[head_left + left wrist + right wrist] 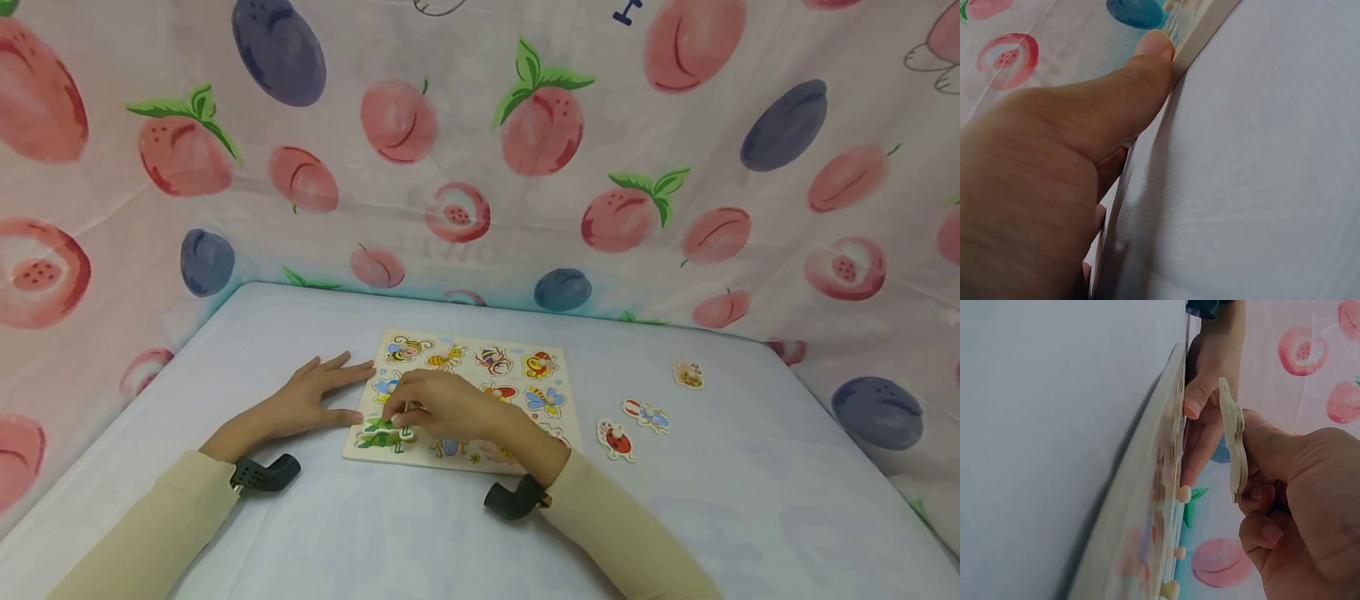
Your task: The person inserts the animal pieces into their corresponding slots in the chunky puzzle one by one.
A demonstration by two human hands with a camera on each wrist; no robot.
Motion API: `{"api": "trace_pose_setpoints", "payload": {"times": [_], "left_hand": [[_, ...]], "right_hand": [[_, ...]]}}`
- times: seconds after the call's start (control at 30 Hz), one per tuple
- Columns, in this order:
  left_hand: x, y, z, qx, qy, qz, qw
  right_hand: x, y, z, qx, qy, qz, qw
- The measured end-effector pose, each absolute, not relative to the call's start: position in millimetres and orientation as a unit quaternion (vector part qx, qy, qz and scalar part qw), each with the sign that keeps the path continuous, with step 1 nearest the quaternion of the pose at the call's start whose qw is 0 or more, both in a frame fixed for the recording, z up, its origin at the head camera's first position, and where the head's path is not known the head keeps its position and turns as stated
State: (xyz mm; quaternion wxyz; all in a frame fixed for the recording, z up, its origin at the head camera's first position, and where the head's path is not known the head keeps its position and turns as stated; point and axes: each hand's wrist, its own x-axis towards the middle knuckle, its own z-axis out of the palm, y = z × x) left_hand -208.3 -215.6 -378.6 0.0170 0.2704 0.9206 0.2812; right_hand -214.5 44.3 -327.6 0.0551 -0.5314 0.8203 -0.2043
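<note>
A wooden insect peg puzzle board point(356, 452) lies on the white cloth. My right hand point(450, 404) pinches a green grasshopper puzzle piece point(377, 425) over the board's front left corner, where a green grasshopper picture point(378, 441) is printed. In the right wrist view the piece point(1234, 444) stands edge-on, apart from the board face. My left hand point(307, 402) has its fingers spread and rests beside the board's left side. Its thumb point(1147, 53) touches the board's edge in the left wrist view.
Right of the board lie a ladybug piece point(617, 440), a blue-winged insect piece point(651, 416) and, farther back, a small snail-like piece point(688, 375). Several pegged insect pieces sit in the board. A fruit-print curtain point(465, 150) hangs behind the table.
</note>
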Motion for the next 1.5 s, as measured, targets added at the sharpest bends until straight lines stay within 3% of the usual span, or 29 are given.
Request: {"api": "trace_pose_setpoints", "payload": {"times": [1.0,1.5], "left_hand": [[-210.6,-215.9,-381.7,0.267,0.923,0.278,0.021],[-210.9,-216.5,-382.5,0.274,0.921,0.276,0.014]], "right_hand": [[-209.8,35.6,-344.6,-0.503,0.84,-0.182,0.092],[-210.8,34.7,-349.1,-0.504,0.841,-0.178,0.08]]}}
